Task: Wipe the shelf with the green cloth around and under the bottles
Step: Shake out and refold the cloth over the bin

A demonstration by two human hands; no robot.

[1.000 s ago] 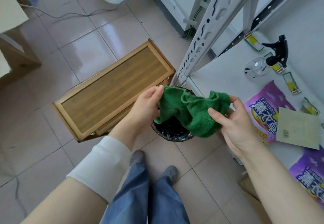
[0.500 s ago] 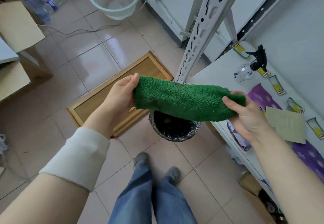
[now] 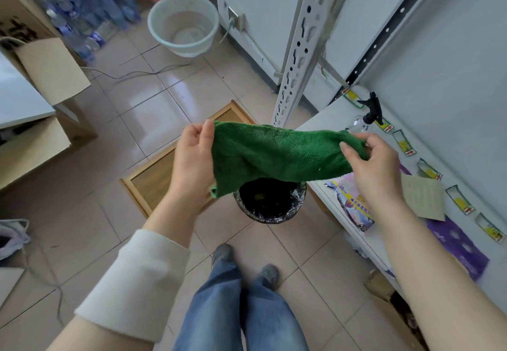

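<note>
The green cloth (image 3: pixel 277 154) is stretched flat in the air between both hands, above a black-lined bin. My left hand (image 3: pixel 195 158) pinches its left edge and my right hand (image 3: pixel 375 166) pinches its right edge. The white shelf (image 3: pixel 329 120) runs along the right side, lower than the cloth. On its far end stands a clear spray bottle with a black trigger head (image 3: pixel 369 112), partly hidden behind the cloth and my right fingers.
The black-lined bin (image 3: pixel 270 204) stands on the floor by the shelf's front edge. Purple pouches (image 3: pixel 456 243), a paper sheet (image 3: pixel 422 195) and several small sachets lie on the shelf. A perforated metal upright (image 3: pixel 299 57), a wooden tray (image 3: pixel 156 177) and a white basket (image 3: pixel 182 22) are nearby.
The cloth went from bunched up to spread out wide between my hands, and both hands rose. The view tilted up, showing more floor and the far wall.
</note>
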